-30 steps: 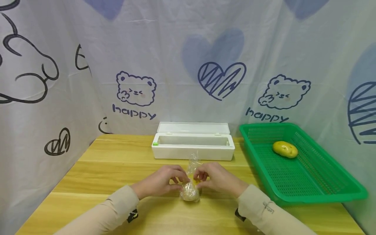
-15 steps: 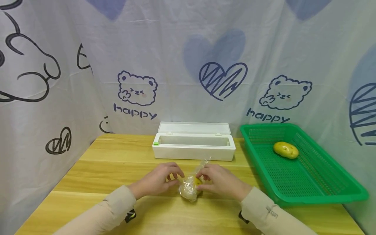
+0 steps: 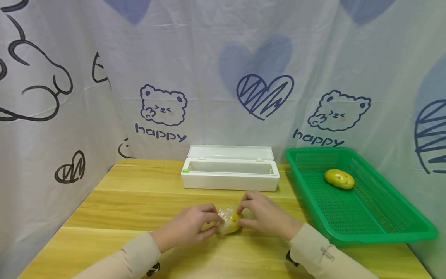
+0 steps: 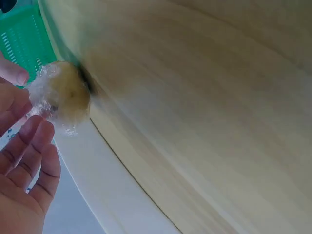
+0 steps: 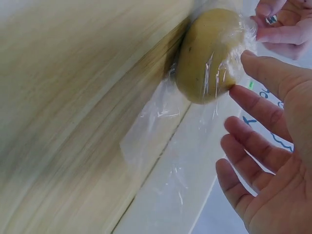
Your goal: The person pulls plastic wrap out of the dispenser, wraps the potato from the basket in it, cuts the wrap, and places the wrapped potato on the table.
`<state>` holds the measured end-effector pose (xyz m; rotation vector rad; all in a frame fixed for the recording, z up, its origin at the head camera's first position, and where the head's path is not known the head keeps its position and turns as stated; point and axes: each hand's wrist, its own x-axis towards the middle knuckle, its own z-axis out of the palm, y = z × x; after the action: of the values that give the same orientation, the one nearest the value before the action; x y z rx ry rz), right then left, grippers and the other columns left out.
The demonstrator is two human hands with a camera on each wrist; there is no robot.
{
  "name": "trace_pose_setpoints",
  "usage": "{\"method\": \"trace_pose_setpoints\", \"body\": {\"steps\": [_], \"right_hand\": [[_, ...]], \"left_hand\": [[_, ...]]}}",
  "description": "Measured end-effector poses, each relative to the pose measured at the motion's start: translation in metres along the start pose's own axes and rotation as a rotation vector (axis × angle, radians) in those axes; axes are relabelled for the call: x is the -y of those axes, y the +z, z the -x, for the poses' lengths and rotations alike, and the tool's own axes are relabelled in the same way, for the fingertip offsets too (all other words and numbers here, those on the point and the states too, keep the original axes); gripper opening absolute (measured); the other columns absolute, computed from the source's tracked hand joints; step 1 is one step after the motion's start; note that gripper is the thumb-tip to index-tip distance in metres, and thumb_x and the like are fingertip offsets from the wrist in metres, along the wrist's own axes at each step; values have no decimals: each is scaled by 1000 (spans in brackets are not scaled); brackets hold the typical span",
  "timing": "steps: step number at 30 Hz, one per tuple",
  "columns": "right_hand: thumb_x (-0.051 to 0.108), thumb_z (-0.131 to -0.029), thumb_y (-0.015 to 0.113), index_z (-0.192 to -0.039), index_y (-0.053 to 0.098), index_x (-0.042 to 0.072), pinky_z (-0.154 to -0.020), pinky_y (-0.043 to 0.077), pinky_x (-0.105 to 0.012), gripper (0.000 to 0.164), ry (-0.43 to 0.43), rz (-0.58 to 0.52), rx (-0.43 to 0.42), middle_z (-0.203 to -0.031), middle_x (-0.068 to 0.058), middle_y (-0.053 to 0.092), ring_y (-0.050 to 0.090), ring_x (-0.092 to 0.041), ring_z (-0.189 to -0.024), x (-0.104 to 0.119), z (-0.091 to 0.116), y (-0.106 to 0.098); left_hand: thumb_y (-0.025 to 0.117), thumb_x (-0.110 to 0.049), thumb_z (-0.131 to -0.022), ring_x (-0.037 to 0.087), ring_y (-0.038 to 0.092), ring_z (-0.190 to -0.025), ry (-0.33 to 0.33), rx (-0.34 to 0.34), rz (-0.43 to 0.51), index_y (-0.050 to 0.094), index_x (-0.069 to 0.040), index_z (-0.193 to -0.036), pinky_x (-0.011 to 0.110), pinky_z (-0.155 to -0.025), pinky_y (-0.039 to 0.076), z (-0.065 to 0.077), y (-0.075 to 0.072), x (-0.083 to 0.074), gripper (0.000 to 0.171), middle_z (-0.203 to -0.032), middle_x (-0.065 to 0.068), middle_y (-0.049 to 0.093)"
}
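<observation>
A yellow potato (image 3: 233, 224), partly wrapped in clear plastic wrap (image 3: 225, 214), lies on the wooden table between both hands. At its left end the left hand (image 3: 191, 226) pinches the wrap with thumb and index finger. The right hand (image 3: 266, 215) holds the potato's right end between thumb and index fingertips. In the right wrist view, its other fingers are spread apart beside the potato (image 5: 207, 58), and a loose sheet of wrap (image 5: 151, 124) trails from it. The left wrist view shows the potato (image 4: 72, 95) with crumpled wrap on the side towards the fingers.
Behind the hands stands a white wrap dispenser box (image 3: 230, 183), its lid raised and a green slider (image 3: 186, 171) at its left. To the right, a green basket (image 3: 313, 209) holds another potato (image 3: 339, 179). A printed curtain (image 3: 216, 116) hangs at the back.
The potato has been turned, so more of its yellow skin faces the head camera. The wrap's tail, upright before, is now lowered. The left hand came away briefly and is back at the wrap.
</observation>
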<state>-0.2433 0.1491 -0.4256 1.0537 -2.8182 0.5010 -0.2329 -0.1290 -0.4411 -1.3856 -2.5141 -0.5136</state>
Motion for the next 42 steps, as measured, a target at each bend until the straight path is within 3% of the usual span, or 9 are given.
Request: {"method": "trace_pose_setpoints", "body": {"steps": [5,9,20,24,27,32,37,42], "right_hand": [[31,-96,83,-103,80,14,-99,59,-43,18,-28,-10,17,-108,2,77,70,-21,-106,0,2,-2],[27,-97,81,-104,80,13,-98,61,-43,16,-39,-42,37,-106,0,80,74,-24,-104,1,4,-4],[19,-99,79,-105,82,12,-94,64,-37,10,-28,-161,114,-105,1,82,77,-20,-101,3,5,-9],[18,-98,79,-105,82,13,-95,64,-40,9,-41,-218,130,-106,2,82,77,-18,-102,3,6,-10],[17,-98,80,-106,80,13,-95,64,-41,10,-19,-243,129,-106,1,82,76,-16,-101,3,6,-8],[22,-96,82,-113,72,14,-90,64,-38,21,62,-219,69,-108,-4,79,75,-20,-100,1,5,0],[21,-95,83,-116,69,14,-87,64,-35,26,41,-188,-3,-107,-5,77,74,-22,-98,0,5,11],[19,-96,82,-116,69,13,-88,64,-36,25,36,-187,-44,-108,-4,77,74,-23,-99,-1,4,17]], "left_hand": [[83,-17,-95,7,71,-88,-47,-18,1,81,-18,-110,17,-79,60,-1,4,4,16,-103,-6,72],[83,-18,-95,9,71,-87,-57,-32,-21,80,-18,-109,17,-76,59,-3,6,6,15,-104,-4,72],[80,-34,-98,12,67,-80,-163,-16,-3,79,-16,-121,15,-66,53,-7,10,14,29,-107,0,70],[77,-40,-100,12,67,-82,-204,6,5,76,-15,-128,19,-70,56,-11,12,15,37,-110,0,73],[76,-41,-100,13,71,-89,-225,20,50,73,-14,-132,22,-77,60,-13,14,17,42,-116,1,76],[77,-32,-101,18,76,-97,-239,31,201,69,-8,-135,21,-81,62,-16,19,20,42,-123,8,77],[77,-23,-100,22,78,-101,-244,28,297,67,-6,-136,18,-83,62,-18,21,22,41,-128,12,76],[77,-21,-101,24,78,-105,-262,18,331,66,-4,-137,20,-87,62,-20,22,22,42,-131,13,75]]}}
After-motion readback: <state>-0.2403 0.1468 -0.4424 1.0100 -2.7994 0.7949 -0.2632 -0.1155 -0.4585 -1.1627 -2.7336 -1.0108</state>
